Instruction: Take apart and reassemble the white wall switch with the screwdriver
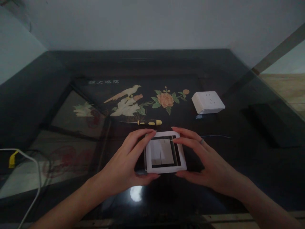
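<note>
A white square switch frame (pixel 166 169) with a pale switch panel inside it lies near the front of a dark glossy table (pixel 238 159). My left hand (pixel 128 162) grips the frame's left side, thumb at the near edge and fingers at the far edge. My right hand (pixel 205 162), with a ring on one finger, grips the right side the same way. Both hands are closed on the frame.
A small screwdriver (pixel 149 122) with a yellow and black handle lies just beyond the frame. A white socket box (pixel 207 101) sits at the back right. The tabletop bears a painted bird and flower (pixel 164 99). A white cable (pixel 33 178) with a yellow tag runs at the left.
</note>
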`<control>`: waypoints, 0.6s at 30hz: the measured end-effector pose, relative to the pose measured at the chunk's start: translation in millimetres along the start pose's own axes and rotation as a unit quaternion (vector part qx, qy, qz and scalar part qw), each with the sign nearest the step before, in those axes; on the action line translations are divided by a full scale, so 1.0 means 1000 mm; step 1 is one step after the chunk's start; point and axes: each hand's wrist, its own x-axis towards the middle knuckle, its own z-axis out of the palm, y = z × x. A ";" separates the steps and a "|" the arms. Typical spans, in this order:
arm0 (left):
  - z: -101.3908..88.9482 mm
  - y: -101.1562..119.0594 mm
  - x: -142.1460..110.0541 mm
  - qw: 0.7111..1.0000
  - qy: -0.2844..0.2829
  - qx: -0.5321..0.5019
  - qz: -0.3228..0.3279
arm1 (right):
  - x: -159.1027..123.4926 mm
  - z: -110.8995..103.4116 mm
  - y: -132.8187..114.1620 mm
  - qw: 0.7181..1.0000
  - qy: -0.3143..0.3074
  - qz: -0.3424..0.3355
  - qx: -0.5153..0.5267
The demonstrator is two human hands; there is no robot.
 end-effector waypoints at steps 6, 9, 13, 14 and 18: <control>0.005 -0.007 -0.005 0.998 -0.035 -0.029 -0.041 | -0.002 0.016 0.010 1.000 -0.010 0.019 -0.004; 0.006 -0.009 -0.006 0.996 -0.049 -0.043 -0.059 | -0.002 0.020 0.013 0.999 -0.014 0.033 -0.002; 0.006 -0.010 -0.005 0.993 -0.064 -0.057 -0.080 | -0.001 0.022 0.014 0.998 -0.029 0.049 0.004; 0.006 -0.010 -0.005 0.992 -0.069 -0.061 -0.085 | -0.001 0.022 0.014 0.998 -0.034 0.054 0.007; 0.004 -0.011 -0.003 0.988 -0.082 -0.076 -0.104 | -0.002 0.025 0.016 0.997 -0.038 0.062 0.017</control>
